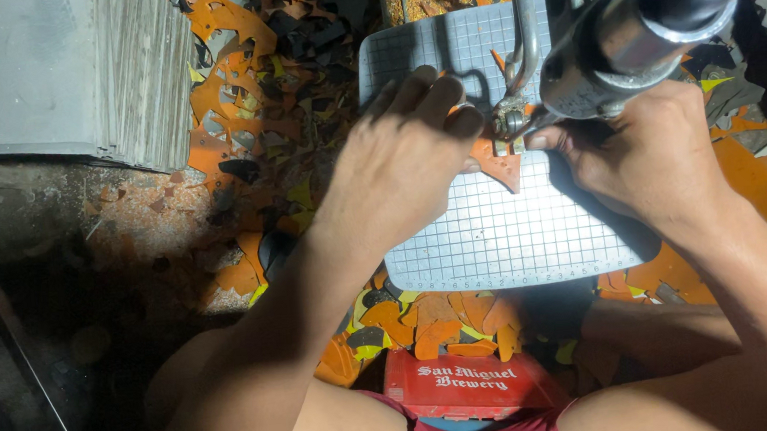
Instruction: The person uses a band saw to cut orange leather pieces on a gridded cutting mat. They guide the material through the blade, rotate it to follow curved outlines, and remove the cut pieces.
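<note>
while both hands meet at the middle of the gridded plate, the small orange piece lies flat on it, pinched from either side just under the machine's metal foot. the left hand curls its fingers down onto the piece's left edge; the right hand presses its fingertips against the right edge, partly hidden beneath the dark cylindrical machine head. open room on the plate lies toward the person, where the pale ruled surface is bare up to its near edge. beyond the plate's edges the floor is crowded with orange, yellow and black offcuts, jagged and flat. a stack of thin grey sheets stands at the far left, well apart. a red crate sits between the knees, near the plate's front edge.
</note>
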